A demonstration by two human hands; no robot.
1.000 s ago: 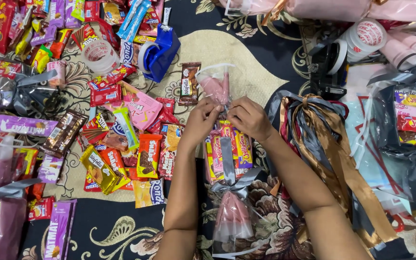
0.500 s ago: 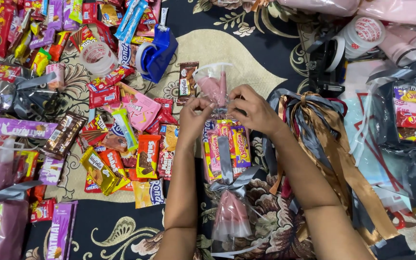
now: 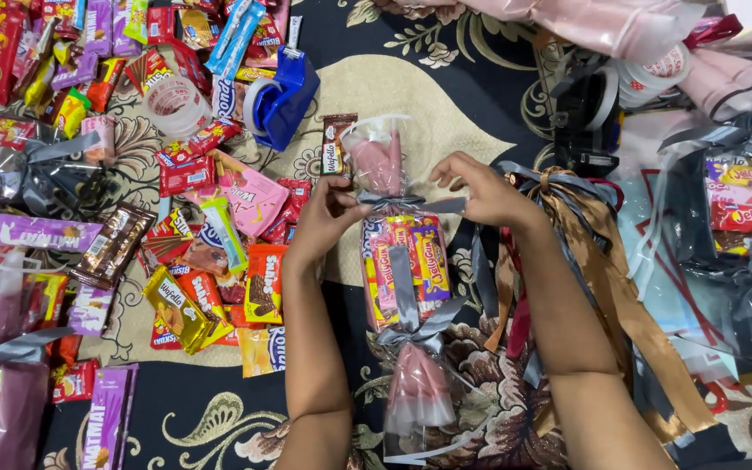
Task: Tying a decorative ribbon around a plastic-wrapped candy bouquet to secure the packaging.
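Here the candy packet (image 3: 402, 261) lies between both hands (image 3: 328, 213) (image 3: 480, 187)

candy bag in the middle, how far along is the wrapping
Done: the clear candy bag is filled with snack packs, and its lower end already carries a tied grey bow. In hand: the left hand and right hand pull a grey ribbon taut around the upper neck. Left: that upper tie has no bow yet, and loose sweets lie unpacked beside it.
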